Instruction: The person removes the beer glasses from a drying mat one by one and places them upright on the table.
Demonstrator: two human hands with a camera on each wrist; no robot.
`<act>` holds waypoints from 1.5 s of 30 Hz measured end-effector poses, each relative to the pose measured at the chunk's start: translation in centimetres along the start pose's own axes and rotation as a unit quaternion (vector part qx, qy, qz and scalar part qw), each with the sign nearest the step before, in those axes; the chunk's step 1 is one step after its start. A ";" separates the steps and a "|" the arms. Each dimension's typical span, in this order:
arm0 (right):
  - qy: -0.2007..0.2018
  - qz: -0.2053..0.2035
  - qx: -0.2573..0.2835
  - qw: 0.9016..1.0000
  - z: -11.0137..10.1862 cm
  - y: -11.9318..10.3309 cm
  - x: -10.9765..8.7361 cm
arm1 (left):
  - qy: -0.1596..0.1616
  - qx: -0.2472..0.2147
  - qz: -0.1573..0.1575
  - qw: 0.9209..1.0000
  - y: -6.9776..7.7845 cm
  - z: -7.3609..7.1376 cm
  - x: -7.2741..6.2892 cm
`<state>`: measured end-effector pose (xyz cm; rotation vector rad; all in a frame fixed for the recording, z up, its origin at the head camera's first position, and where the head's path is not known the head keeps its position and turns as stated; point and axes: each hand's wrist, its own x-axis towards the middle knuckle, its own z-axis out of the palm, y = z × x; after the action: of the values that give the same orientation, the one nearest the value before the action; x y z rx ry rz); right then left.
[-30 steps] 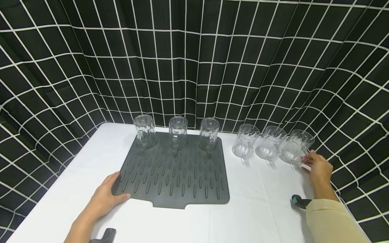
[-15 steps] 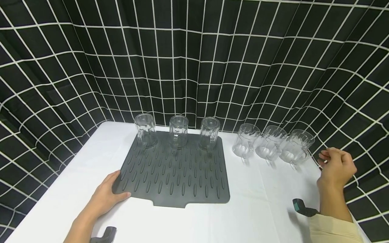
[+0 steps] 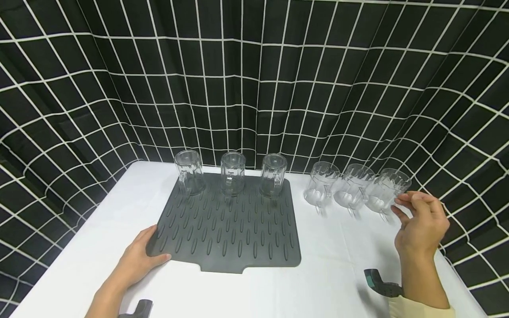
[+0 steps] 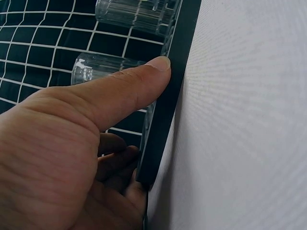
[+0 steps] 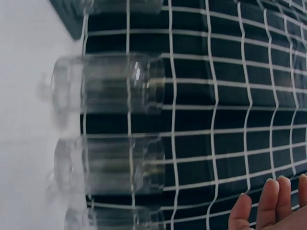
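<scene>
- Right hand [image 3: 423, 223], fingers loosely bent, holding nothing, just beside the rightmost mug [image 3: 385, 187], far right on the white table [image 3: 326, 260]; cannot tell whether touching.
- Looks like clear glass: probably stiff, breakable, slippery and fairly heavy; best taken firmly round the middle, without knocking the neighbours.
- Left hand [image 3: 137, 258], thumb and fingers spread wide along the near left corner of the mat [image 3: 226, 234], likely rubbery and light.
- Farther out, just left of the rightmost mug, two more mugs [image 3: 351, 187]; along the mat's far edge, three seemingly overturned mugs [image 3: 233, 174].
</scene>
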<state>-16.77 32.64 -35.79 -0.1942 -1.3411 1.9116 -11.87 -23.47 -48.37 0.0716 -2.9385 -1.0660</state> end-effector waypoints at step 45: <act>-0.189 0.035 -0.005 0.981 10.3 3.5 -5.4 | 0.002 -0.003 0.001 1.000 -0.1 0.0 -0.1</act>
<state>-20.24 21.01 -35.87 0.1270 -1.6069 2.0727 -11.79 -23.52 -48.38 0.0717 -2.9301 -1.0735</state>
